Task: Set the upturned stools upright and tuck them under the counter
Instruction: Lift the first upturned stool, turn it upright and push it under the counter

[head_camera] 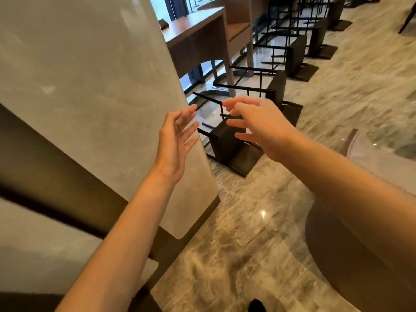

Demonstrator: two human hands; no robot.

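Head view: tipped stool (227, 143) lies beyond both empty, spread hands (263, 129).

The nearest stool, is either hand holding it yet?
No, the nearest stool lies tipped over on the floor, and the left hand and right hand both show spread fingers gripping nothing.

Bare marble floor (236, 233) leads to the nearest stool (227, 145); the pale counter (90, 97) walls the left.
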